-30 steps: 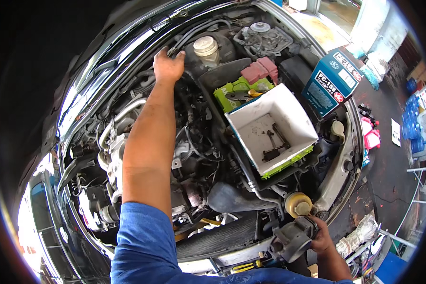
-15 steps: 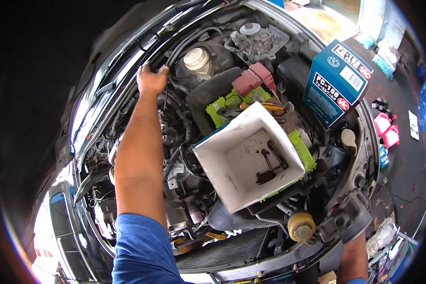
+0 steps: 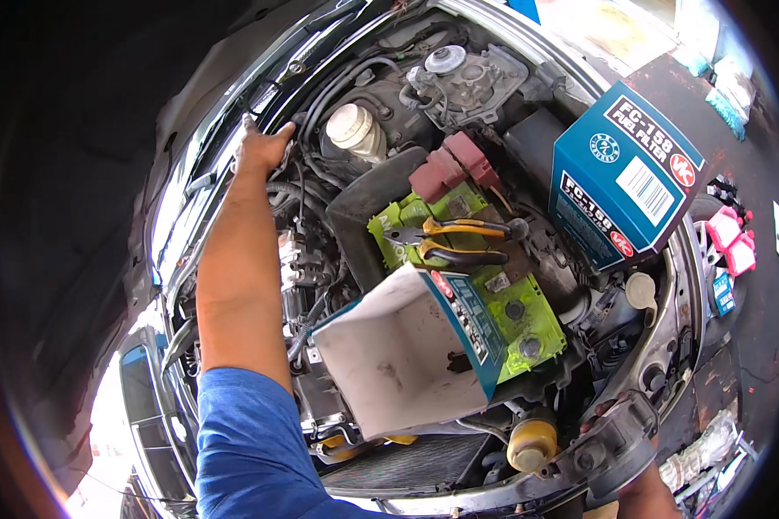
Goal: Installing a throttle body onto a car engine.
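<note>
My left hand (image 3: 261,145) rests at the far left edge of the engine bay, thumb spread from the fingers; nothing shows in its grasp. At the lower right, my right hand (image 3: 645,495) grips a grey rounded metal housing (image 3: 613,441), which covers most of its fingers. Between them, an open teal carton (image 3: 398,350) with a white inside leans by a lime-green battery (image 3: 528,320). Only part of the dark metal pieces (image 3: 460,362) inside it shows. Yellow-handled pliers (image 3: 463,229) lie on top of the battery.
A second teal carton (image 3: 623,177) stands on the right side of the bay. Around the battery are a red terminal cover (image 3: 454,169), a white-capped reservoir (image 3: 355,134) and a yellow-brown cylinder (image 3: 532,445). The raised hood (image 3: 69,216) fills the left. Pink items (image 3: 731,240) lie beyond the fender.
The open carton has shifted and tipped toward the near left, uncovering the pliers and more of the battery. My right hand has lowered slightly with the housing. My view has shifted a little.
</note>
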Demonstrator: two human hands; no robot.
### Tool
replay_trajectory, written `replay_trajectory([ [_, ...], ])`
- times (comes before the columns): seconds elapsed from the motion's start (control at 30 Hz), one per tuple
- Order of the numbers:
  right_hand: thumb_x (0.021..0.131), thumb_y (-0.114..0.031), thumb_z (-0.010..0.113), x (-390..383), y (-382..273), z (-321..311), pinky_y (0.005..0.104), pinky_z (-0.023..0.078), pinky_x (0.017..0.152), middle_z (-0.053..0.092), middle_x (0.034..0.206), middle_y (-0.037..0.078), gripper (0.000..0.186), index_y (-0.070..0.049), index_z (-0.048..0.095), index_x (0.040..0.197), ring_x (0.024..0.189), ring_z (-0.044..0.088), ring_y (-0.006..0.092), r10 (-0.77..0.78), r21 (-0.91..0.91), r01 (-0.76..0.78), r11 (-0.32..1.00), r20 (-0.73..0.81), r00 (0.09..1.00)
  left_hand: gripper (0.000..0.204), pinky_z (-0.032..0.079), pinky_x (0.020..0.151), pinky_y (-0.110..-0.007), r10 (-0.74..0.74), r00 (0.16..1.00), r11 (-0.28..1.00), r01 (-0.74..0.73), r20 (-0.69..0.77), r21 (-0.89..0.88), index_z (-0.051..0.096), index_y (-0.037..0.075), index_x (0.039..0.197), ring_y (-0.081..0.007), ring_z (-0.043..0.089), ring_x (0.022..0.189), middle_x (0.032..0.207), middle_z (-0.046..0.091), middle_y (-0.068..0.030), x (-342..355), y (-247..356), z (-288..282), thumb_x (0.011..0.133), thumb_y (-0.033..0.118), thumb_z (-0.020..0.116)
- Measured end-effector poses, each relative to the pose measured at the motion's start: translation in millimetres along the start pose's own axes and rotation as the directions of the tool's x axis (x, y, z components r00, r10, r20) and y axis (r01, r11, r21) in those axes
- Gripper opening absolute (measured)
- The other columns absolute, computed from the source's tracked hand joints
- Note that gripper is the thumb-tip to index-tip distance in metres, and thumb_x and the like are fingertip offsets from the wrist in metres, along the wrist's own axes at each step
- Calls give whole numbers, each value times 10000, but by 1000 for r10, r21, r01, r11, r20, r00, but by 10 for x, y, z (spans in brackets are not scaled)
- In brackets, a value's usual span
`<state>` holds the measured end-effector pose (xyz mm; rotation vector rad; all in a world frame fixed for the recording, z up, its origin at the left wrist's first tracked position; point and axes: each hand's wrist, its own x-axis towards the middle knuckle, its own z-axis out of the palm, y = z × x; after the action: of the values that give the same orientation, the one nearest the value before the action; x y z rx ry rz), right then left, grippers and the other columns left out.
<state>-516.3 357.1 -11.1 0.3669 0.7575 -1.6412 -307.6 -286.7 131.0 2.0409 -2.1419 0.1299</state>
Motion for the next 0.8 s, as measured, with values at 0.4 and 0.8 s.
replay_trajectory([
  [0.4, 753, -259, 764, 111, -76, 31, 589, 471, 915, 554, 1158, 253, 634, -97, 458, 1283, 1051, 568, 461, 40, 100, -52, 994, 118, 992, 1143, 374, 1015, -340, 107, 984, 969, -71, 144, -237, 237, -97, 1407, -314, 526, 1179, 1257, 533, -272, 460, -6, 78, 593, 418, 853],
  [0.8, 711, -382, 788, 53, -40, -94, 445, 511, 880, 577, 1153, 186, 764, -50, 414, 1289, 1018, 616, 302, -81, -193, 93, 977, 68, 994, 1091, 229, 1128, -368, 116, 900, 891, -282, -420, -357, 321, -107, 1374, -373, 287, 1353, 1434, 292, -306, 295, -261, 83, 614, 513, 798],
])
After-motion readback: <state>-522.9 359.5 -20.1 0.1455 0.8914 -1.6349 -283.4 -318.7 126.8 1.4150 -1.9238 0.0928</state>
